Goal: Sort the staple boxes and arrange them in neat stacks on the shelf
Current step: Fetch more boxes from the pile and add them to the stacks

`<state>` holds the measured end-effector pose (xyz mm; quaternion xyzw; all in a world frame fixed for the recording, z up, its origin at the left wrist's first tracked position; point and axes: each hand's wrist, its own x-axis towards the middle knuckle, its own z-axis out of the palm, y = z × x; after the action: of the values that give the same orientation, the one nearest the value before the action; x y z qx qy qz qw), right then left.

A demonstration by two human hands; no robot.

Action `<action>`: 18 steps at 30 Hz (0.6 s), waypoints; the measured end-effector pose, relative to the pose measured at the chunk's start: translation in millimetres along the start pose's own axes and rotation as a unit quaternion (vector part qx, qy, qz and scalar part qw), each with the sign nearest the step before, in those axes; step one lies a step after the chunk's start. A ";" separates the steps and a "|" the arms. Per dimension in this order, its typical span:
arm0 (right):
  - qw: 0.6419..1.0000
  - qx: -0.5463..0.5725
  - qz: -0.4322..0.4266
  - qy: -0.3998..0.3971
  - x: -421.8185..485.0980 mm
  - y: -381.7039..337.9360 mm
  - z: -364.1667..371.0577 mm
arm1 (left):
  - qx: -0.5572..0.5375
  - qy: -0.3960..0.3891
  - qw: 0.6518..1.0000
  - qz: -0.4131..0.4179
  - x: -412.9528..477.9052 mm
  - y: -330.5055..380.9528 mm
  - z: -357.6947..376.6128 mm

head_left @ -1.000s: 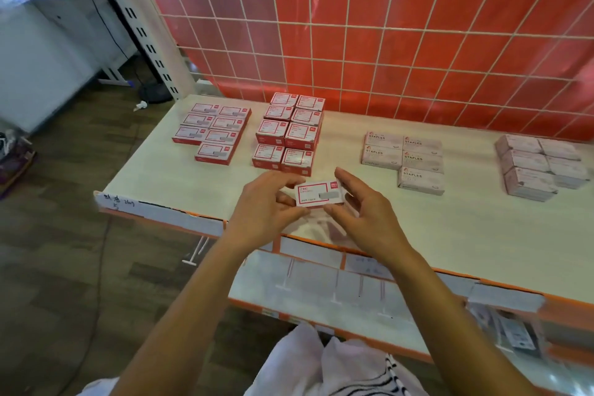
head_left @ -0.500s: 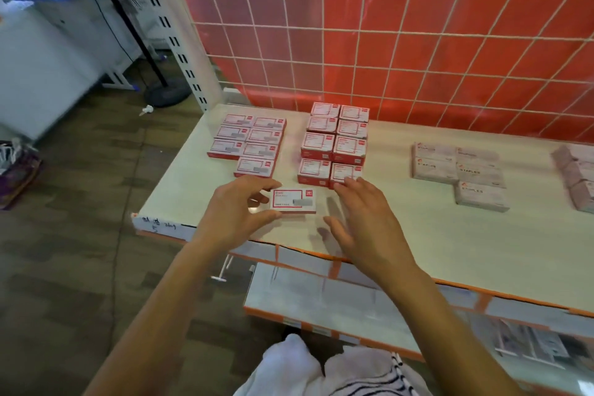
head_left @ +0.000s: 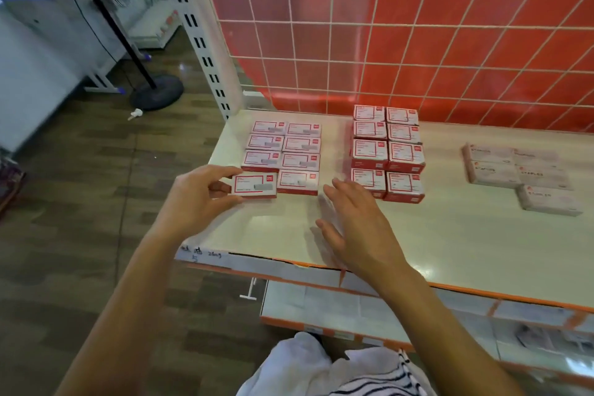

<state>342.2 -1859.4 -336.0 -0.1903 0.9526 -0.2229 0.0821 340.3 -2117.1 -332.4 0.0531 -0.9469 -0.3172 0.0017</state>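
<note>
Fingers [head_left: 221, 170] of left hand [head_left: 196, 199] pinching left short end of staple box [head_left: 254, 185], long axis left-right, low on shelf [head_left: 450, 235] front-left, flush beside neighbouring box [head_left: 297, 182]; right hand [head_left: 356, 228] flat-fingered, empty, just right of both.

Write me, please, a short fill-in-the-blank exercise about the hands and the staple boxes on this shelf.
1. The left hand grips a staple box at the front ___ corner of the leftmost group.
2. The right hand holds ___.
3. The pale boxes marked STAPLES lie to the ___ of the middle group.
4. The middle group stands in ___ columns.
Missing words: left; nothing; right; two.
</note>
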 end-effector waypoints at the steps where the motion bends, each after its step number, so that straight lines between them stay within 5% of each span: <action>1: 1.000 0.001 0.000 -0.003 1.9 -3.6 1.2 | -0.002 -0.001 1.000 -0.002 3.4 -5.5 -1.3; 18: 0.999 -0.008 0.028 -0.022 22.1 -24.7 21.3 | -0.024 0.001 1.000 -0.003 27.9 -16.6 9.3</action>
<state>335.1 -1897.1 -345.2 -0.1694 0.9573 -0.2083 0.1077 313.8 -2127.5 -350.7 0.0561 -0.9387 -0.3402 0.0036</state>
